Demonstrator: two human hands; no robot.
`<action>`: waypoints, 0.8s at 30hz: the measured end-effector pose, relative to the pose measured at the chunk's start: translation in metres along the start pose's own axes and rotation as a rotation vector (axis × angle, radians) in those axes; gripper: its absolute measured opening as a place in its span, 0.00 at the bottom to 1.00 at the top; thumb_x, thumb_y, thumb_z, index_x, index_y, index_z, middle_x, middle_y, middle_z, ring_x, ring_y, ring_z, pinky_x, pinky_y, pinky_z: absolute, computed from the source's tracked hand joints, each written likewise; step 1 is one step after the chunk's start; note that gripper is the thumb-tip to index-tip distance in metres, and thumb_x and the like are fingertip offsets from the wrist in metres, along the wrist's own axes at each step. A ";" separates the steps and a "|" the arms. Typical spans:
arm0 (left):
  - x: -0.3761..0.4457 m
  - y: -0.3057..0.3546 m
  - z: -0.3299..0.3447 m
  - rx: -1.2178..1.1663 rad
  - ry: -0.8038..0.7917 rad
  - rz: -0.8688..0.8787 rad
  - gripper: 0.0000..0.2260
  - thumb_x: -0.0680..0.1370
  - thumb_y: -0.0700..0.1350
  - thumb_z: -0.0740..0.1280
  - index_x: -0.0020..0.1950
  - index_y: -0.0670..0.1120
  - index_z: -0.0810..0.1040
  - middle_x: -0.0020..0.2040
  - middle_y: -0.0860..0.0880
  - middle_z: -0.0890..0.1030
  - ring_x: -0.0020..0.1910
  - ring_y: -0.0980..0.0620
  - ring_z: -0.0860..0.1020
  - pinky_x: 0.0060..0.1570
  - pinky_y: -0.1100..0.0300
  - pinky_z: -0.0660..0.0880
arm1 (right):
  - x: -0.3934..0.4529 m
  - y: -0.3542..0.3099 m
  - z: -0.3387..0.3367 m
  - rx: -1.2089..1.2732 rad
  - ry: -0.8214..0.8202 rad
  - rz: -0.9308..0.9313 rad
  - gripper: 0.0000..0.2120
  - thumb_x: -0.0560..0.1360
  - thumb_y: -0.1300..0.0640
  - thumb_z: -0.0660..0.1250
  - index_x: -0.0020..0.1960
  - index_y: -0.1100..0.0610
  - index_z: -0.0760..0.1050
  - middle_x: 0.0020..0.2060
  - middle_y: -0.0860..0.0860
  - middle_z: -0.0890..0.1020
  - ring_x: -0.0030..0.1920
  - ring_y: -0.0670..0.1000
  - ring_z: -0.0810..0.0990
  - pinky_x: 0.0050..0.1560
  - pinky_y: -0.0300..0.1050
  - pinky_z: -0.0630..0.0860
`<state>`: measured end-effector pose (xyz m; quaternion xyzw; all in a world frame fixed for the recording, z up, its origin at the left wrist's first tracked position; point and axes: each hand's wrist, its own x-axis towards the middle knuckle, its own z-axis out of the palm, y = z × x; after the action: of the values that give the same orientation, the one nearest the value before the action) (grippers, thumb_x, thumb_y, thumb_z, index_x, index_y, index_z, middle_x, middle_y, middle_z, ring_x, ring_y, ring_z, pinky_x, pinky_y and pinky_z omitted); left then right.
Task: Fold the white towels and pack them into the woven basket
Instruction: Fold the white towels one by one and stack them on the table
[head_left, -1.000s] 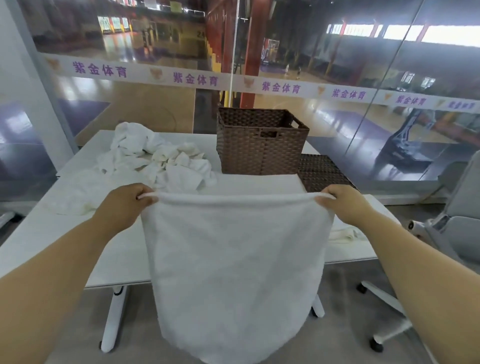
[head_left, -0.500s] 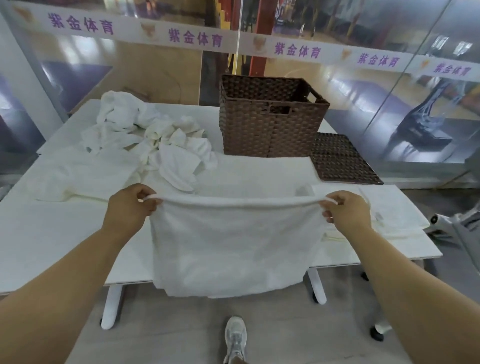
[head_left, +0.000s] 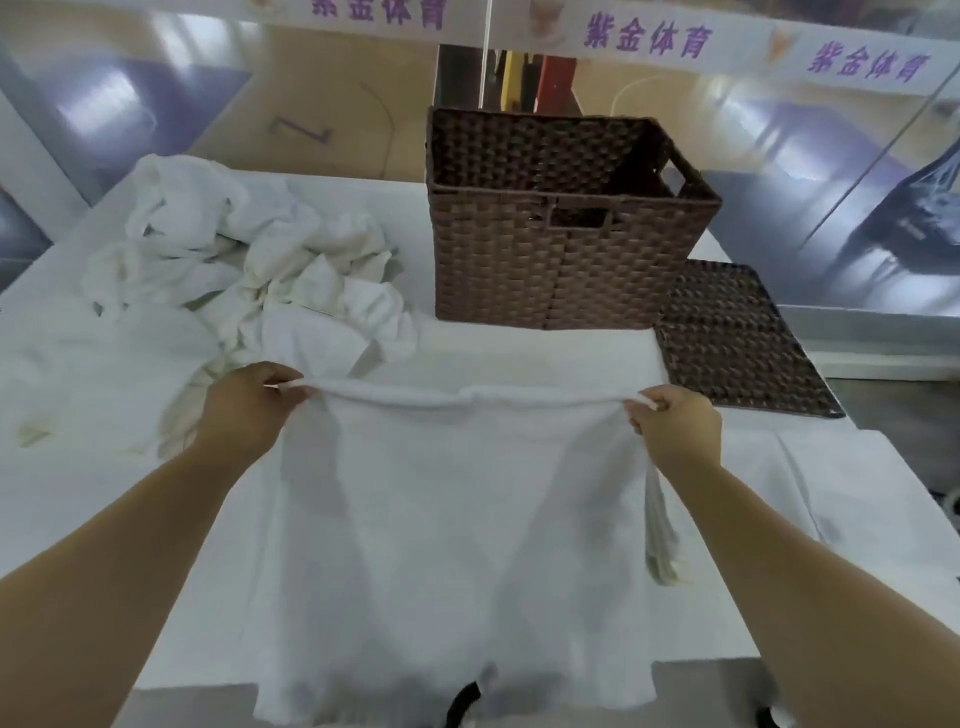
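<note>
White and flat, the big table (head_left: 78, 493) holds all our things. Near its far edge stands the brown woven basket (head_left: 561, 244), square and bumpy, with nothing we can see inside. Left of the basket lies a heap of crumpled white towels (head_left: 249, 260). In front of the basket we hold one soft white towel (head_left: 457, 519) stretched wide, probably to lay it smooth for folding. Our left hand (head_left: 249, 405) and right hand (head_left: 675, 421) each pinch a top corner.
</note>
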<state>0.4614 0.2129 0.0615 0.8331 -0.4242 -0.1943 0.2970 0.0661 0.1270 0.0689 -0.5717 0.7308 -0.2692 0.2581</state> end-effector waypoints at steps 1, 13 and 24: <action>0.012 0.005 0.006 -0.048 -0.010 -0.004 0.11 0.75 0.46 0.70 0.56 0.45 0.80 0.54 0.45 0.80 0.50 0.48 0.76 0.49 0.60 0.68 | 0.013 -0.002 0.004 -0.004 -0.001 -0.002 0.06 0.73 0.57 0.68 0.47 0.58 0.81 0.41 0.53 0.83 0.46 0.56 0.81 0.42 0.40 0.70; 0.016 0.007 0.084 0.110 -0.300 0.252 0.09 0.74 0.43 0.71 0.53 0.46 0.81 0.53 0.52 0.77 0.50 0.54 0.75 0.52 0.65 0.65 | 0.040 0.012 0.056 -0.461 -0.497 -0.127 0.23 0.76 0.47 0.66 0.70 0.48 0.68 0.66 0.47 0.75 0.65 0.50 0.72 0.71 0.46 0.60; -0.012 -0.027 0.129 0.618 -0.688 0.313 0.34 0.77 0.59 0.62 0.77 0.54 0.48 0.77 0.53 0.39 0.77 0.50 0.42 0.74 0.54 0.53 | 0.006 0.055 0.100 -0.783 -0.836 -0.299 0.39 0.79 0.47 0.60 0.78 0.57 0.38 0.75 0.55 0.31 0.75 0.55 0.34 0.75 0.49 0.46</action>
<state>0.3963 0.1930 -0.0516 0.6961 -0.6557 -0.2763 -0.0960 0.0953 0.1223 -0.0419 -0.7788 0.5236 0.2350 0.2533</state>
